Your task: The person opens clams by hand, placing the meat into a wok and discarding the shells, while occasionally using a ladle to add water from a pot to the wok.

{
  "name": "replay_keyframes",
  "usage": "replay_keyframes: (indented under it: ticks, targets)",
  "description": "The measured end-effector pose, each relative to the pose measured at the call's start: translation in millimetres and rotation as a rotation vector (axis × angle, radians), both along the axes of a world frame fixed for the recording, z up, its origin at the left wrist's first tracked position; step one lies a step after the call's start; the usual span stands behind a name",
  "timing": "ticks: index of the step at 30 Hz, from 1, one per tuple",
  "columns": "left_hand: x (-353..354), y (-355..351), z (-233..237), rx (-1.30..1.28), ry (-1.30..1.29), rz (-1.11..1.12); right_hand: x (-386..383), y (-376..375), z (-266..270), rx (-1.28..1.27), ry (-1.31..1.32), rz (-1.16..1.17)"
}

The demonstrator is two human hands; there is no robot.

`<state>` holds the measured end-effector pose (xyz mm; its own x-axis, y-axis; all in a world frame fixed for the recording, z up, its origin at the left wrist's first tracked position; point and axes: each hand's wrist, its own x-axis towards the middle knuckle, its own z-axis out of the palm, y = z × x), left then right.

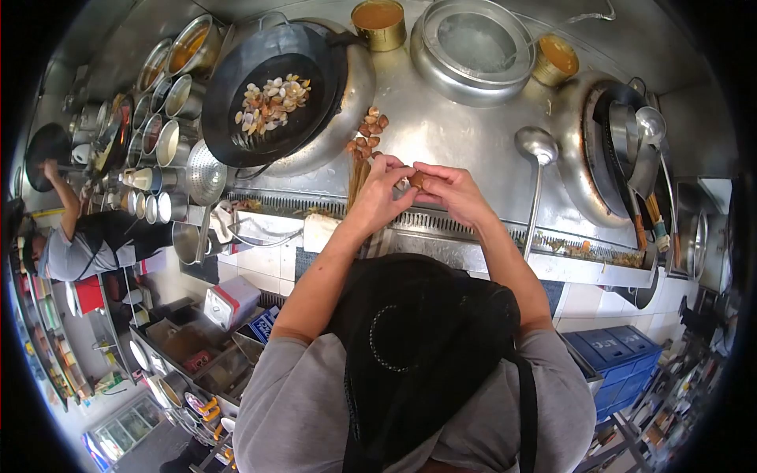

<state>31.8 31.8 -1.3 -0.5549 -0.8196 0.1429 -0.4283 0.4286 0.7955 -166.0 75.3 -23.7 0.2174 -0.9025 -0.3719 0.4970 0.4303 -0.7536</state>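
Over the steel counter [465,150], my left hand [382,189] and my right hand [456,191] meet, fingertips pinched around a small brown clam [416,180]. A pale spot shows at its left side, by my left fingers. Just beyond my left hand lies a cluster of similar brown clams [367,132]. A bamboo brush [357,183] is partly hidden behind my left wrist. To the upper left, a black wok [225,98] holds a heap of opened clams [272,104] with pale shells.
A steel ladle [538,148] lies right of my hands. Behind stand a steaming pot [473,43] and two cans [378,25] of orange-brown contents. A strainer [206,175] and several steel containers [168,140] sit left. Another person [79,244] works at far left.
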Motion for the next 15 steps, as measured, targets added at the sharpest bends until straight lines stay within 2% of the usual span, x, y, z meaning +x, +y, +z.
replay_keyframes:
  ticks: [8, 15]
  targets:
    - [-1.3, 2.0, 4.5, 0.046, 0.016, -0.005, -8.9, -1.1, -5.1, -0.049, 0.053, 0.065]
    - [-3.3, 2.5, -2.1, -0.017, 0.024, -0.014, -11.3, -1.5, 2.2, -0.093, 0.127, 0.080]
